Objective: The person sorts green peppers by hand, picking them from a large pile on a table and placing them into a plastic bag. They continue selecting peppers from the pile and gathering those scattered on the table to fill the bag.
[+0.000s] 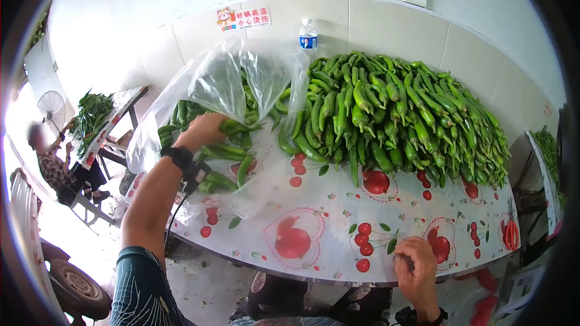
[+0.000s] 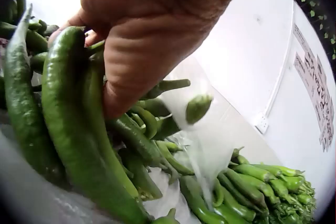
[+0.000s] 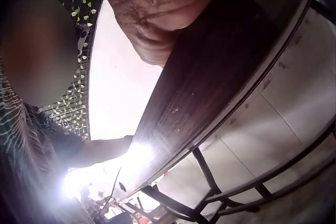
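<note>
The left hand (image 1: 202, 131) grips peppers (image 2: 68, 108) at the clear bag (image 1: 208, 84) near the table's (image 1: 329, 205) left end. The right hand (image 1: 417, 268), fingers loosely curled, rests at the front edge. A larger pile (image 1: 386, 108) stretches along the back edge toward the right end.

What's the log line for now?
left hand: grips green peppers | right hand: curled at edge of table | clear bag: peppers inside | pepper pile: on table
</note>
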`<state>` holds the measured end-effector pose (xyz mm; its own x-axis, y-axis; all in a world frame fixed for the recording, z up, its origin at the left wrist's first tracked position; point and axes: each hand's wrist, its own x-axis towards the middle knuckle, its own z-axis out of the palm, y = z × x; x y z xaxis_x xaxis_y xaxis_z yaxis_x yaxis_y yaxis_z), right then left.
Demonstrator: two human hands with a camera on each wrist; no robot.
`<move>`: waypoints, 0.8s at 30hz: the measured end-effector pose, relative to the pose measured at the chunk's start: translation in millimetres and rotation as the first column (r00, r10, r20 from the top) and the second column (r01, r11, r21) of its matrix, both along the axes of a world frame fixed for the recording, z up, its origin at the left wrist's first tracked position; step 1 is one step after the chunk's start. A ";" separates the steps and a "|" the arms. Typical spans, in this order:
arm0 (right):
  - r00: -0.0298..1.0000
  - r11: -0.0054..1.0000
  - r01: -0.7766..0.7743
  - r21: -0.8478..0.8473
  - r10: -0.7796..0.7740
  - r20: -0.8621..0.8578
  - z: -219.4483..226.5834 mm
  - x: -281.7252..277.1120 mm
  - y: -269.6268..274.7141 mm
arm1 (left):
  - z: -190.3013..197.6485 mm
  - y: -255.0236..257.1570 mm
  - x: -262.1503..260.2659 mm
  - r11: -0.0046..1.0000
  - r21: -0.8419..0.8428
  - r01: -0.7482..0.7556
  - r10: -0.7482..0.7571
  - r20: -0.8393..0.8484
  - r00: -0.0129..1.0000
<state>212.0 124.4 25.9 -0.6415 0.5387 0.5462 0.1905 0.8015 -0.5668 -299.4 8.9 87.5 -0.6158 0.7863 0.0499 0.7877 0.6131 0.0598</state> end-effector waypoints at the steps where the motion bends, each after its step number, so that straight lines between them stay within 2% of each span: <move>1: 1.000 1.000 -0.002 -0.003 0.002 -0.004 -1.6 1.5 0.8 | 1.0 -1.6 10.0 1.000 0.015 0.025 -0.025 0.000 1.000; 3: 1.000 1.000 -0.007 -0.007 0.006 -0.011 -5.5 3.8 3.7 | 4.4 -4.0 29.6 0.996 0.048 0.073 -0.073 -0.001 0.997; 4: 1.000 1.000 -0.003 -0.006 0.003 -0.022 -7.1 4.1 4.0 | 2.6 -5.4 34.1 0.988 0.067 0.137 -0.140 0.055 0.989; 7: 0.999 1.000 -0.004 -0.004 0.004 -0.042 -9.6 4.9 3.5 | -13.3 -6.2 46.2 0.909 0.173 0.379 -0.386 0.003 0.923; 10: 0.999 1.000 -0.012 -0.001 0.012 -0.043 -9.5 5.5 3.6 | -0.5 -7.8 72.7 0.897 0.121 0.426 -0.439 0.121 0.890; 13: 0.999 1.000 -0.010 0.005 0.011 -0.038 -9.5 5.8 3.6 | 2.9 -3.8 61.9 0.863 0.122 0.490 -0.501 0.083 0.861; 15: 0.999 1.000 -0.005 0.011 0.005 -0.034 -9.6 5.4 4.8 | 20.8 9.4 45.3 0.942 -0.119 0.314 -0.301 0.115 0.947; 16: 1.000 1.000 -0.014 0.012 0.014 -0.027 -9.7 5.9 4.7 | 26.6 14.0 40.1 0.946 -0.239 0.217 -0.196 0.112 0.974; 19: 1.000 1.000 -0.024 0.018 0.024 -0.017 -8.2 6.4 7.5 | 13.6 21.2 12.5 0.986 -0.092 0.139 -0.139 0.011 0.990; 20: 1.000 1.000 -0.021 0.016 0.022 -0.019 -8.2 5.9 7.1 | 8.9 26.0 0.1 0.979 -0.132 0.156 -0.153 0.031 0.988; 23: 1.000 1.000 -0.021 0.002 0.021 -0.019 -7.7 6.1 7.1 | -0.6 31.8 5.8 0.950 0.239 0.201 -0.231 0.103 0.968; 24: 1.000 1.000 -0.024 -0.004 0.024 -0.020 -7.7 6.1 7.5 | 4.0 37.3 8.3 0.927 0.309 0.213 -0.258 0.111 0.960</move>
